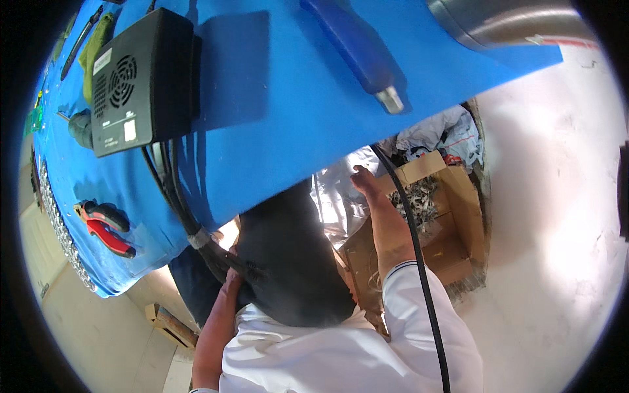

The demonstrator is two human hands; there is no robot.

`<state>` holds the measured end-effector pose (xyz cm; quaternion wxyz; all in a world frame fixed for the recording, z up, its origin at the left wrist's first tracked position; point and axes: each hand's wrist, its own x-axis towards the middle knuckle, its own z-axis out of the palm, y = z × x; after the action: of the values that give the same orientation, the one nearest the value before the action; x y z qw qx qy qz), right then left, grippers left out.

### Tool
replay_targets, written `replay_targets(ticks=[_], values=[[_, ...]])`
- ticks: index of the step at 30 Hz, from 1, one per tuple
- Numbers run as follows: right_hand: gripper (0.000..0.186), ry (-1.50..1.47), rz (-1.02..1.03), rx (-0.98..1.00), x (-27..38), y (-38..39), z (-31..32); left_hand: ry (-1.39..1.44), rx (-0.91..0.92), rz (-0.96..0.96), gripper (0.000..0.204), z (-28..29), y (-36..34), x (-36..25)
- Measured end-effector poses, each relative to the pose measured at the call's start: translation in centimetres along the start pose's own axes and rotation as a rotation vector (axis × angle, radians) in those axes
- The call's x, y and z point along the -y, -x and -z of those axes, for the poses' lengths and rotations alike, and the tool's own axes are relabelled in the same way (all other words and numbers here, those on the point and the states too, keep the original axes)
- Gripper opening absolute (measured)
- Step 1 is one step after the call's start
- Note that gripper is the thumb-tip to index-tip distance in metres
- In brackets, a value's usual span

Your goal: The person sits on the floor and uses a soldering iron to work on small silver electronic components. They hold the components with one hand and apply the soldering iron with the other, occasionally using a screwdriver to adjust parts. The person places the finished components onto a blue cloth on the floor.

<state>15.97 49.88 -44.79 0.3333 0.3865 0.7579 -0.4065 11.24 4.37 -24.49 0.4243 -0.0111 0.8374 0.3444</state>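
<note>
My right hand (363, 180) reaches below the table's edge beside a silver bag (337, 200) and a cardboard box (455, 223) holding shredded material. Its fingers look curled, but what they hold cannot be made out. My left hand (232, 277) is low by my dark-clothed leg (288, 255), behind a black cable bundle (193, 226), its fingers mostly hidden. A separate black cable (413, 236) runs down past my right forearm.
The blue table (275, 111) bears a black vented device (141, 85), blue-handled tool (347, 46), red-and-black pliers (105, 232), green cloth (95, 46) and metal cylinder (504, 19). A white wall or floor (550, 196) is right; a cardboard piece (170, 324) lies lower left.
</note>
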Motion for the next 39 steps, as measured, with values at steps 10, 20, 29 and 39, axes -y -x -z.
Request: replay_targets(ticks=[10, 20, 29, 39], values=[[0.056, 0.336, 0.006, -0.029, 1.1, -4.6, -3.4, 0.054, -0.039, 0.199, 0.031, 0.7, 4.8, 0.9], [0.050, 0.410, 0.006, -0.035, 2.3, -7.0, -4.6, 0.119, -0.051, 0.313, 0.031, -0.9, 6.7, 0.1], [0.044, 0.421, 0.015, -0.063, 3.5, -8.3, -4.6, 0.139, -0.055, 0.379, 0.030, -0.9, 7.9, -0.4], [0.038, 0.407, 0.015, -0.098, 4.6, -9.8, -4.9, 0.132, -0.054, 0.422, 0.030, -0.1, 9.0, -1.3]])
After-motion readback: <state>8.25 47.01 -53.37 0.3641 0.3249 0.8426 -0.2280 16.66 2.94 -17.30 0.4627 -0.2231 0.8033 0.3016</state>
